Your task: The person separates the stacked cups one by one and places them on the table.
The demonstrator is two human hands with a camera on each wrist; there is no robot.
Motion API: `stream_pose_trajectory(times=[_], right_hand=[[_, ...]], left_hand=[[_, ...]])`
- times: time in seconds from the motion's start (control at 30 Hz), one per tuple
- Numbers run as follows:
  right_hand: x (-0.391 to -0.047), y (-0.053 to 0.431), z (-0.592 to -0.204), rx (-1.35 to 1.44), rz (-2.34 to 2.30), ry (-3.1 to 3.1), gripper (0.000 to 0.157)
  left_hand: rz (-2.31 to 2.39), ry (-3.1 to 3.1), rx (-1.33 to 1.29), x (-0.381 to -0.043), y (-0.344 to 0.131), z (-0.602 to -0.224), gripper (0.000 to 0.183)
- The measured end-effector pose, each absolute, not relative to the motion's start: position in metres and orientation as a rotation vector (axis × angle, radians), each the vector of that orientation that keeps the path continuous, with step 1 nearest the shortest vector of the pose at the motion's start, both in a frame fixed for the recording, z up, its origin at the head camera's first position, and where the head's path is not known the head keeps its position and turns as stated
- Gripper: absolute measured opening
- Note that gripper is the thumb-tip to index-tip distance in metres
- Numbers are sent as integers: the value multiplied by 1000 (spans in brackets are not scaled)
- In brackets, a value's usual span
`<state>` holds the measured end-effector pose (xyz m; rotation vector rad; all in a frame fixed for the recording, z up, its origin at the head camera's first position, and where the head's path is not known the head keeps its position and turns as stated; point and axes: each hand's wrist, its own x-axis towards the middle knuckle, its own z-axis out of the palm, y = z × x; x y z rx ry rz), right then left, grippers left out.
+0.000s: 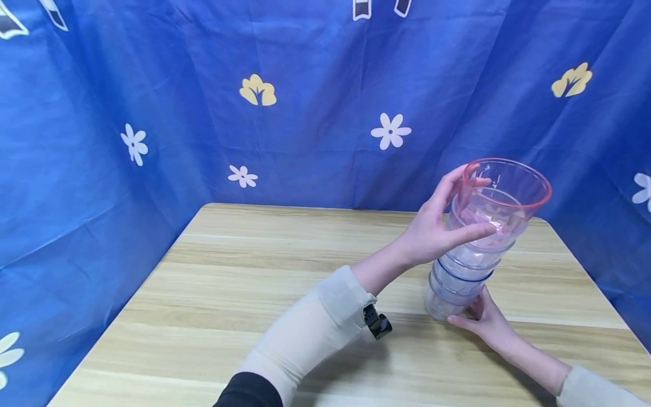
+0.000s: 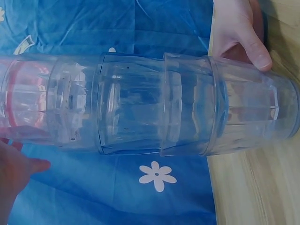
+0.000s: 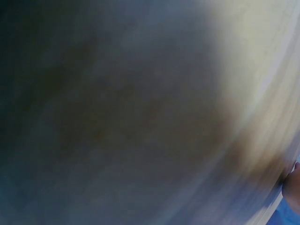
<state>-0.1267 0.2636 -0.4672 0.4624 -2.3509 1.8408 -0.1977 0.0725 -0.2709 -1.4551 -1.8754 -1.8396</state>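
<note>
A tall stack of clear plastic cups stands at the right of the table, one nested in another, leaning slightly to the right in the head view. The uppermost is a pinkish cup with a red rim. My left hand holds this top cup from the left, thumb in front and fingers behind. Low down, my right hand grips the bottom cup near its base from the right. In the left wrist view the stack lies across the picture, with the right hand beside its lower end.
The wooden table reaches back to a blue curtain with flowers and trees printed on it. More curtain hangs along the left and right sides. A small black camera sits at my left cuff. The right wrist view is mostly dark and blurred.
</note>
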Motion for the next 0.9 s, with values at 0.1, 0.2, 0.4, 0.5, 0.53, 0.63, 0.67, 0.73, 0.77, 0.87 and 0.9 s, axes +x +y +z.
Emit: stream_pose_trajectory(times=[0.1,0.2,0.4,0.5,0.53,0.63,0.67,0.73,0.77,0.87,0.9], right_hand=[[-127,264,-467,458,1836,-2353,77],[-126,264,-467,455,1842,-2352,77],[-126,263,-466,462,1855,-2350,76],[-126,263,-465,464,1844,-2356,74],[-126,263,-465,463,1840,-2360,74],[-126,263,-465,467,1828,-2370,73],[-126,263,-465,467,1826,-2373,73],[-125,262,-465,466,1825,-2377,73],[-125,263,-465,468,1825,-2378,73],[-125,263,-466,468,1825,-2379,73],[-125,263,-467,472,1824,-2376,73]], left_hand=[[-1840,-1882,-1440,-197,74,-270,86],[-1876,-1858,-1430,-196,75,-269,85],[-1919,-1742,-1420,-194,75,-261,86],[-1938,-1669,-1419,-193,72,-252,86],[-1942,-1647,-1417,-192,71,-248,85],[-1966,-1582,-1409,-192,64,-237,82],[-1968,-1565,-1403,-192,61,-233,80],[-1978,-1536,-1391,-194,56,-227,78],[-1977,-1526,-1385,-195,53,-225,77],[-1965,-1505,-1360,-199,44,-219,74],[-1960,-1507,-1345,-200,40,-218,74]])
